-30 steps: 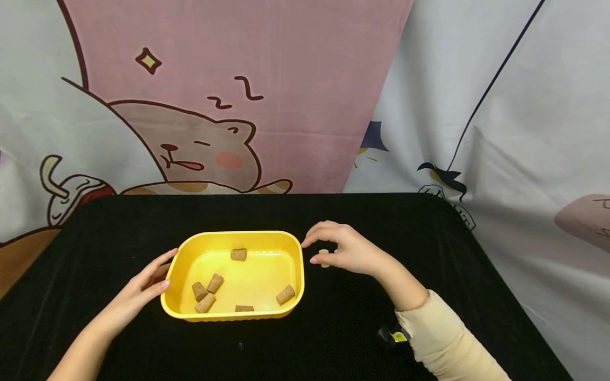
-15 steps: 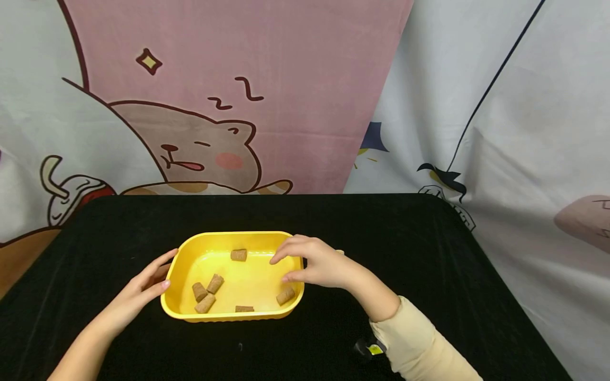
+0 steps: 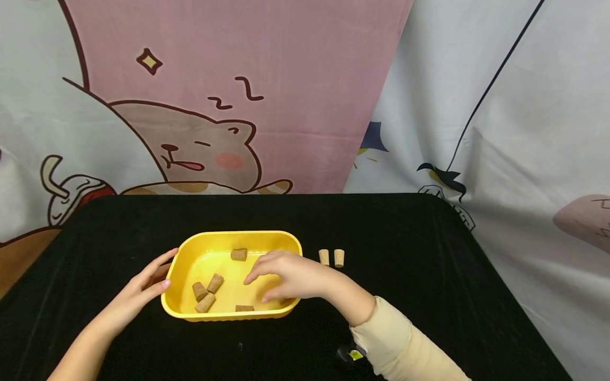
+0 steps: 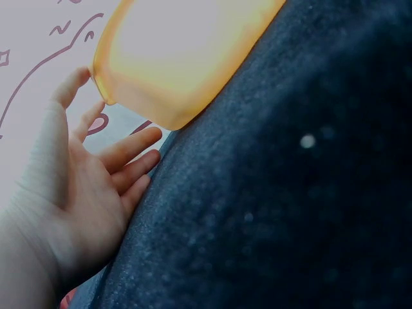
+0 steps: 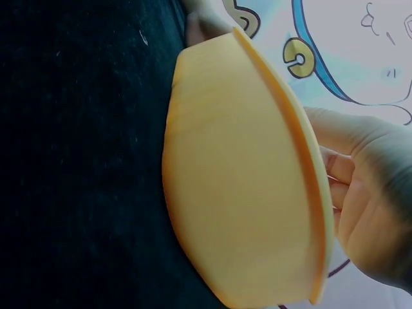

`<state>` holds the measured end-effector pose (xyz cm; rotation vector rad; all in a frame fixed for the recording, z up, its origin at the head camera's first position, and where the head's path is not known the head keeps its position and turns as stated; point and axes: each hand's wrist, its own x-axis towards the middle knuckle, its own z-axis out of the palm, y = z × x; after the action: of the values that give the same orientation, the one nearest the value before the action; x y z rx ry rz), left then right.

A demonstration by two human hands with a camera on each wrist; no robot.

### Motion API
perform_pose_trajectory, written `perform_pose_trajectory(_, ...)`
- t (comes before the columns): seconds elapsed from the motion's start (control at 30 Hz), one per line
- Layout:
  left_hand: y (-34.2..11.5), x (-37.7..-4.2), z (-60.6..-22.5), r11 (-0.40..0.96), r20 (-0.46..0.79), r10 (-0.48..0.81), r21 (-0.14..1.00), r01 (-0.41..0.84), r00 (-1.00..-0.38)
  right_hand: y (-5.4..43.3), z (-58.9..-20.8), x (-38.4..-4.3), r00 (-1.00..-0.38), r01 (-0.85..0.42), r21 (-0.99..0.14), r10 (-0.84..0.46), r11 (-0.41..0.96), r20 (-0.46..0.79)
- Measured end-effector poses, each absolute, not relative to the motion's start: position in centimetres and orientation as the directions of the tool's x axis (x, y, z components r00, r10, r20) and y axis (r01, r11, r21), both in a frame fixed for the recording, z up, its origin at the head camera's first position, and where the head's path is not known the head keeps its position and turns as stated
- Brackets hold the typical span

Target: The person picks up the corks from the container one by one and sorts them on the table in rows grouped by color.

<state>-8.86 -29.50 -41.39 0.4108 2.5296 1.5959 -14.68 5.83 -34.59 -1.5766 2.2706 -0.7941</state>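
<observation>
A yellow plastic tub sits on the black table. Brown tapered corks lie inside: a group of three at the left, one cork by the far wall and another cork at the near wall. My left hand touches the tub's left end with its fingers spread; the left wrist view shows fingertips right at the rim. My right hand reaches over the right side, thumb and fingers apart above the tub's floor, nothing visible between them. In the right wrist view, the tub wall hides its fingertips.
Two paler corks stand upright side by side on the table, just right of the tub. A cartoon-printed cloth hangs behind the table's far edge.
My right hand has moved left from beside the pale corks, over the tub's right rim and into the tub, covering the cork at that end. The left hand and tub have stayed put.
</observation>
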Motion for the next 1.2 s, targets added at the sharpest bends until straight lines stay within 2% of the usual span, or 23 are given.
perform_pose_trajectory(0.37, -29.5, -8.9, -41.2, 0.399, 0.040, 0.302, 0.902, 0.165, -0.953, 3.2, -35.3, -14.8, -0.318, -0.793, -0.533, -0.947, 0.295, -0.052)
perform_pose_trajectory(0.53, -29.6, -8.9, -41.3, 0.396, 0.035, 0.297, 0.905, 0.156, -0.954, 2.4, -35.7, -14.8, -0.315, -0.786, -0.525, -0.942, 0.327, -0.115)
perform_pose_trajectory(0.93, -29.6, -9.0, -41.3, 0.394, 0.042, 0.304, 0.904, 0.166, -0.952, 1.6, -36.9, -14.7, -0.289, -0.814, -0.482, -0.946, 0.325, -0.150)
perform_pose_trajectory(1.2, -29.5, -8.9, -41.4, 0.400, 0.049, 0.300, 0.900, 0.172, -0.953, 1.6, -37.3, -14.7, -0.284, -0.801, -0.505, -0.946, 0.323, -0.155)
